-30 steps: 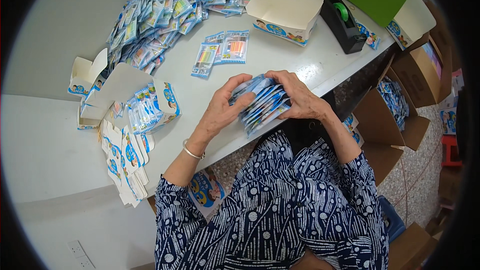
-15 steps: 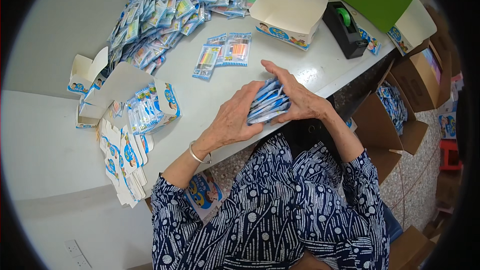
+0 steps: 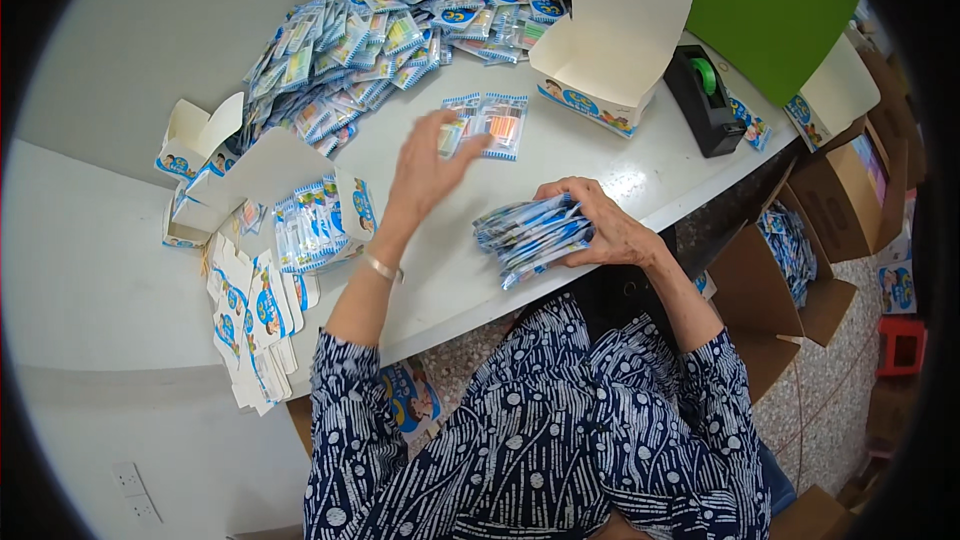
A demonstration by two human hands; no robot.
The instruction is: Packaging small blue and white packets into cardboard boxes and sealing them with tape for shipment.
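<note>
My right hand [image 3: 607, 225] is closed around one end of a stack of small blue-and-white plastic packets [image 3: 532, 237], held on edge just above the white table [image 3: 420, 310]. My left hand [image 3: 430, 165] is held out over a few packets lying flat near the middle, its thumb apart from its fingers. It partly covers one packet with coloured strips inside; whether it touches that packet I cannot tell. Beside it lies a packet with orange contents [image 3: 503, 127]. At the left stands an open white carton [image 3: 355, 208] with a row of upright packets [image 3: 312, 227].
A large heap of packets [image 3: 375, 40] covers the far left. An open white carton [image 3: 590, 60] and a black tape dispenser [image 3: 704, 100] stand at the far right. Flattened cartons [image 3: 250, 310] lie by the left edge. On the floor at the right, a brown box [image 3: 755, 285] holds packets.
My left hand has let go of the stack and moved up and left to the loose packets. My right hand keeps the stack, which now leans and fans out. The view has shifted slightly.
</note>
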